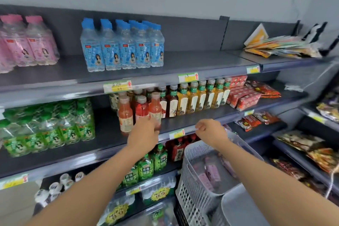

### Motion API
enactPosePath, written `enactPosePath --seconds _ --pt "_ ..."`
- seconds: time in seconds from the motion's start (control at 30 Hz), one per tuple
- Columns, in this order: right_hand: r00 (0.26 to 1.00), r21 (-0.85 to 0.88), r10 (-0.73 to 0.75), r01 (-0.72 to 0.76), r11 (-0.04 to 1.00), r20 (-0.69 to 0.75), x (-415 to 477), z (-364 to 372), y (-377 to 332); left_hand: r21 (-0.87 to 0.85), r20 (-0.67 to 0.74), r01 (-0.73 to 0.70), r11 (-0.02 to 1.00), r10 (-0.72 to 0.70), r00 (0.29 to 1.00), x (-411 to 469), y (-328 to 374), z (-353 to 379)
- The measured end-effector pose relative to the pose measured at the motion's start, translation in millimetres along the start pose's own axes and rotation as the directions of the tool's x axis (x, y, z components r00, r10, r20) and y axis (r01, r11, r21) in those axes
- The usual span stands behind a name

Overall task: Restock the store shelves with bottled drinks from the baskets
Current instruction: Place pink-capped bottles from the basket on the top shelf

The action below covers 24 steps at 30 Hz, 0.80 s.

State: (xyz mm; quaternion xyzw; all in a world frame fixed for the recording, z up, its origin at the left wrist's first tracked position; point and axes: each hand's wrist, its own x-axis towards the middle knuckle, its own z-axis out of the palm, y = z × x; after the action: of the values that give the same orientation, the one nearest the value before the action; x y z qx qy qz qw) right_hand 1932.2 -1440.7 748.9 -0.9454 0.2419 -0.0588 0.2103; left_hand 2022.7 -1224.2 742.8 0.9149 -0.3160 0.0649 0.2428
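My left hand [146,126] reaches onto the middle shelf [110,145] and grips the lower part of an orange-pink juice bottle [155,106] standing upright at the shelf's front. Two similar bottles stand just left of it, one orange [125,113] and one red [141,108]. My right hand [209,128] hovers in front of the shelf edge with its fingers loosely curled and nothing in them. Below it a white plastic basket [190,176] holds several purple-labelled bottles [212,172].
Blue water bottles [121,46] and pink bottles [27,42] stand on the top shelf. Green packs [47,126] fill the middle shelf's left. Tea bottles [194,95] line its right. Snack packets [308,143] lie on shelves at the right. A second basket's rim [238,205] sits at the lower right.
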Motion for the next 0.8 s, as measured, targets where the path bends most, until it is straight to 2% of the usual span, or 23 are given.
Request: enactPosePath --seconds 0.23,0.33,0.5,0.67,0.8 --pt "0.981 0.004 0.186 -0.186 0.983 0.062 -1 21 91 0.011 0.193 -0.074 0.997 0.07 0.979 8 54 92" --pt "0.971 0.015 0.223 -0.225 0.974 0.085 11 32 128 0.061 0.268 -0.088 0.994 0.068 0.961 14 75 136" --pt "0.948 -0.002 0.243 -0.248 0.969 0.204 34 61 192 0.137 0.404 -0.08 0.987 0.018 0.915 23 106 217" --pt "0.904 -0.033 0.28 -0.285 0.958 0.324 57 102 249 0.252 0.543 -0.04 0.967 -0.107 0.833 31 124 297" --pt "0.85 -0.072 0.301 -0.301 0.951 0.433 74 136 285 0.303 0.654 0.081 0.95 -0.269 0.707 32 129 355"
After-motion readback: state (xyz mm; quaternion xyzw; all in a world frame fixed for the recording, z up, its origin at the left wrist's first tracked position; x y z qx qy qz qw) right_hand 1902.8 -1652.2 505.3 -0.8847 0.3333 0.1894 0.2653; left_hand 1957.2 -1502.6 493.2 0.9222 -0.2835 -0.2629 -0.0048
